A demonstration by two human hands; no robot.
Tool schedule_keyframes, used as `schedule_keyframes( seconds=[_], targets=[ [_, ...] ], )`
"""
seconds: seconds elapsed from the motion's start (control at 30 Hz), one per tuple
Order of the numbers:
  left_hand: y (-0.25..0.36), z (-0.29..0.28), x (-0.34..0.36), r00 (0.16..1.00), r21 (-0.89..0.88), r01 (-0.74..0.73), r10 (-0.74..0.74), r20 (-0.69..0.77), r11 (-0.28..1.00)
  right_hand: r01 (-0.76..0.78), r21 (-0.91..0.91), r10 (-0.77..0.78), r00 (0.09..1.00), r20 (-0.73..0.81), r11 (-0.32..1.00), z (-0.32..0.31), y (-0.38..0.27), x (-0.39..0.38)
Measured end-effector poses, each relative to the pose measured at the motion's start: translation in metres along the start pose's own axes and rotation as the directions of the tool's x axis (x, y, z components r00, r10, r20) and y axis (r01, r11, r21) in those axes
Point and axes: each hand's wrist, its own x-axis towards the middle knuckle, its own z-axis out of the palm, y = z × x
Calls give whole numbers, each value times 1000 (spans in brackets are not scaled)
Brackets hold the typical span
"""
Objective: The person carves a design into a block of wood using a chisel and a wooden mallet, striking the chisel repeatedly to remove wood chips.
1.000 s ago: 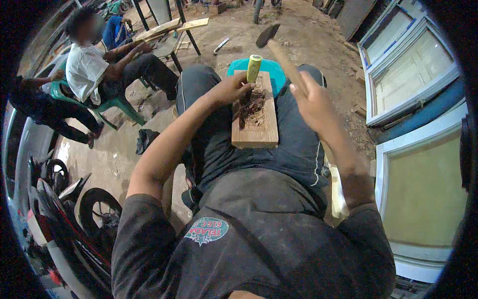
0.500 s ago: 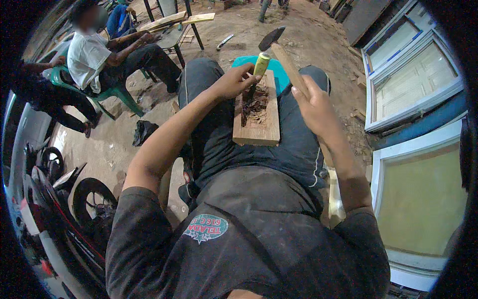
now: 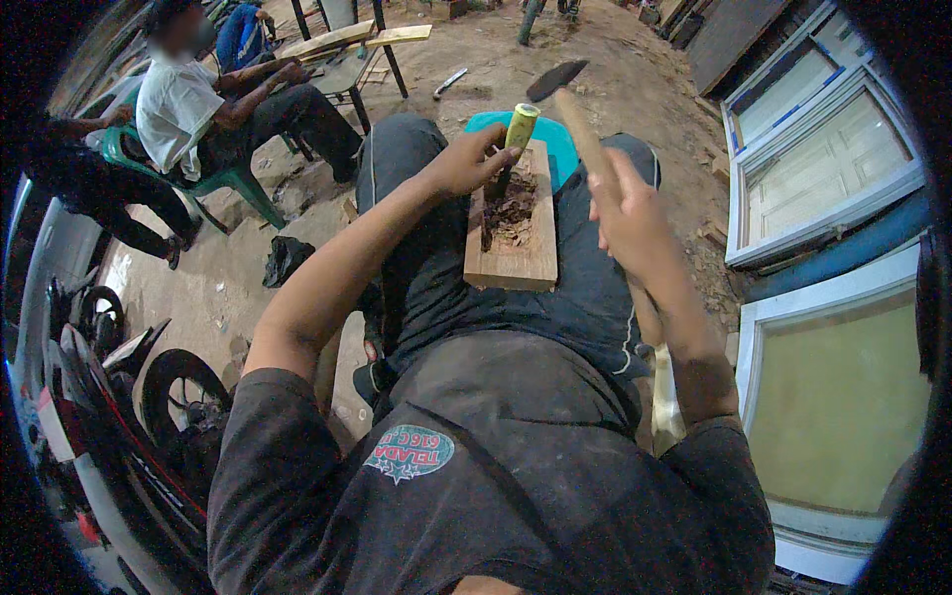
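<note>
Across my thighs lies a thick wooden block (image 3: 511, 270) with a rough hollow cut into its top. Loose wood chips (image 3: 516, 213) fill part of that hollow. My left hand (image 3: 474, 159) is closed round a chisel (image 3: 522, 126) with a yellow-green handle, held nearly upright; its blade goes down to the left side of the hollow, and the tip is hidden. My right hand (image 3: 630, 213) grips the wooden handle of a hammer (image 3: 583, 124). The dark hammer head is raised, apart from the chisel, up and to its right.
A turquoise seat (image 3: 563, 149) shows beyond the block. White-framed panels (image 3: 838, 397) lean on the right. At the left a person in a white shirt (image 3: 178, 114) sits on a green chair (image 3: 238, 188), near motorbikes (image 3: 178, 397). A knife-like tool (image 3: 450, 83) lies on the ground ahead.
The hammer has tilted and shifted slightly right, its head turning as my right hand moves a little. My left hand, the chisel and the block stay almost the same.
</note>
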Motion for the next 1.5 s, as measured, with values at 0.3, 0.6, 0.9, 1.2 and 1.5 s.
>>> schedule_keyframes(
  seconds=[0.3, 0.6, 0.9, 1.2, 1.5],
  targets=[
    [-6, -2, -2, 997, 26, -74, 75, -29, 997, -9, 158, 34, 987, -155, 987, -2, -14, -3],
    [3, -1, -3, 1000, 24, -2, 1, 9, 1000, 78, -131, -94, 988, -123, 988, -9, 8, 7],
    [-2, -2, -2, 999, 34, 38, -39, 29, 999, 23, -70, -28, 997, -70, 997, -1, 13, 12],
    [0, -2, -1, 999, 62, 10, -12, 35, 998, 143, -141, -162, 978, -130, 980, 0, 8, 13],
    [-4, -3, -3, 1000, 50, 9, -10, 14, 999, 25, -131, -25, 1000, -2, 991, -1, 6, 14]
  ],
)
